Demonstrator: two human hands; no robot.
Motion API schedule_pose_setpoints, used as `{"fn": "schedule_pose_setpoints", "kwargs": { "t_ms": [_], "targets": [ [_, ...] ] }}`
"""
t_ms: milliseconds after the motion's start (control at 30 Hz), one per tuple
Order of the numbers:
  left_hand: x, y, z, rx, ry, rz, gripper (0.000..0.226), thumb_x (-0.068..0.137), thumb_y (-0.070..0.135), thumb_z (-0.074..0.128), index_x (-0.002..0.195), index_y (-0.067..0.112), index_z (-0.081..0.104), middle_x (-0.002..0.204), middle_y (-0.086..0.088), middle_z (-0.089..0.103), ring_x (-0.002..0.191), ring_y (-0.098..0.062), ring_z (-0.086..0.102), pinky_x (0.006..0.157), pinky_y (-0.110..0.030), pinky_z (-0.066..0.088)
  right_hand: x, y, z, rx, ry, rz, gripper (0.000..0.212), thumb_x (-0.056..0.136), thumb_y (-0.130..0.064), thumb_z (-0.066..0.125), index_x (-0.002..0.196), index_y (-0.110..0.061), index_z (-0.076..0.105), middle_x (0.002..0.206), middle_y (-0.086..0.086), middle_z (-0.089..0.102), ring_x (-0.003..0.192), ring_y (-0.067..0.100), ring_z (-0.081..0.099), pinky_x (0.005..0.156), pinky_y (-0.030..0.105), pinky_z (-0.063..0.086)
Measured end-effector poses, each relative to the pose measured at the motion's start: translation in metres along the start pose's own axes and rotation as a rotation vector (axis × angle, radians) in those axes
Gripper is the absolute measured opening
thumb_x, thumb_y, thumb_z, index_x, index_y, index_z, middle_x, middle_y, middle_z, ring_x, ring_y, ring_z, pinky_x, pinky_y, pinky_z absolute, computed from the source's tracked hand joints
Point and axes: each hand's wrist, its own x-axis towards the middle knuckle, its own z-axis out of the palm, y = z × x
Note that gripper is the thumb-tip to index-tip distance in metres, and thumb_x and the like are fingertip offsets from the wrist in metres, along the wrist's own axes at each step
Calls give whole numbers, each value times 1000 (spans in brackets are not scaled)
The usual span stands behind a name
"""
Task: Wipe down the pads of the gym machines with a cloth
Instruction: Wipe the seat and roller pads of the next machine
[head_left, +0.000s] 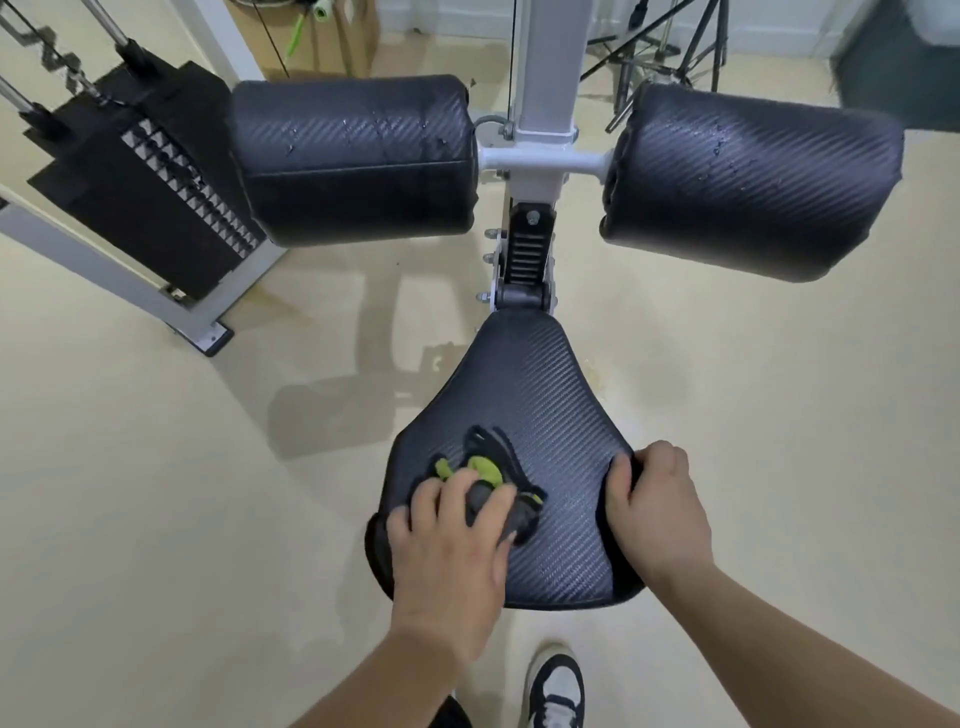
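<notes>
Fingers of left hand (447, 556) clutch cloth (485, 470); right hand (657, 514) grips seat pad (530, 384) edge.

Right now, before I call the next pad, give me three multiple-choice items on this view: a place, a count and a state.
1. Where is the cloth?
A) on the seat pad
B) in a bucket
C) on a shelf

2. How many roller pads flank the white post?
A) one
B) two
C) three

3. What is the right hand doing?
A) hanging free
B) holding the seat pad's edge
C) holding a spray bottle

Answers:
1 A, the left hand holds it down on the seat pad.
2 B, one shows on each side of the post.
3 B, its fingers curl round the pad's right edge.
</notes>
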Motion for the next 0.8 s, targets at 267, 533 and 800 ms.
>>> {"fn": "schedule_pose_setpoints", "kwargs": {
  "t_ms": [267,533,800],
  "targets": [
    [117,-10,9,53,-58,146,44,93,49,61,136,48,52,143,6,48,120,-28,46,88,-48,38,31,1,-28,41,-302,24,26,104,-35,47,85,-22,36,95,2,56,77,18,55,69,38,40],
    [69,53,14,-46,-90,274,45,87,44,61,132,45,54,144,11,47,121,-24,48,92,-48,40,38,6,-36,370,-386,177,25,96,-16,59,80,-16,40,67,0,52,62,19,42,61,32,35],
    [63,-58,-4,26,-167,540,60,76,44,63,135,46,56,141,7,53,118,-23,54,88,-41,38,57,-30,-50,55,-249,62,29,98,-47,50,121,-32,62,110,-3,64,96,17,65,84,37,53]
  ]
}}
